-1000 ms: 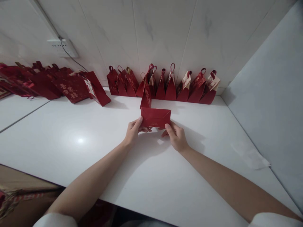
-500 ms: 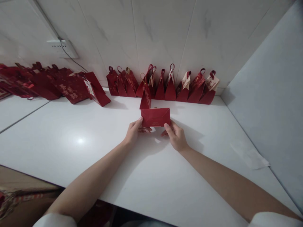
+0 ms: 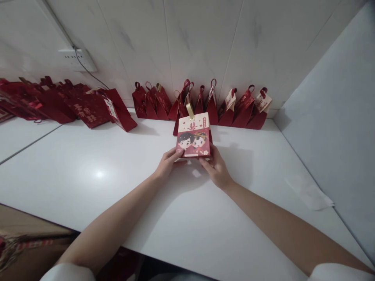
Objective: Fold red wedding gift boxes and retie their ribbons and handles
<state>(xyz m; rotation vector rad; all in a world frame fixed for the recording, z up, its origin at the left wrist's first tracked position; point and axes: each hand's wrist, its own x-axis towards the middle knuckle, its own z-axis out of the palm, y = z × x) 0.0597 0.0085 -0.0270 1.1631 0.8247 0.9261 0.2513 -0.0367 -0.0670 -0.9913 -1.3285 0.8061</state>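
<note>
Between my hands, a red and cream gift box (image 3: 194, 134) faces me, printed with two cartoon faces and topped by a gold ribbon loop. My left hand (image 3: 168, 162) grips its lower left corner, thumb on the front. At the lower right my right hand (image 3: 216, 167) is closed on it, with fingers under the bottom edge and along the side. The box is held above the white table (image 3: 164, 222). Just behind it stands another red box, mostly hidden.
A row of red gift boxes (image 3: 243, 111) with ribbon loops stands along the tiled wall. More red boxes (image 3: 90, 109) crowd the left. A power socket (image 3: 77, 60) with a cable is on the wall. Clear plastic (image 3: 310, 193) lies at the right, and a cardboard carton (image 3: 32, 246) sits lower left.
The gift box has been turned from its folded red bottom to its printed front, ribbon loop up. Both hands have shifted their fingers slightly on it.
</note>
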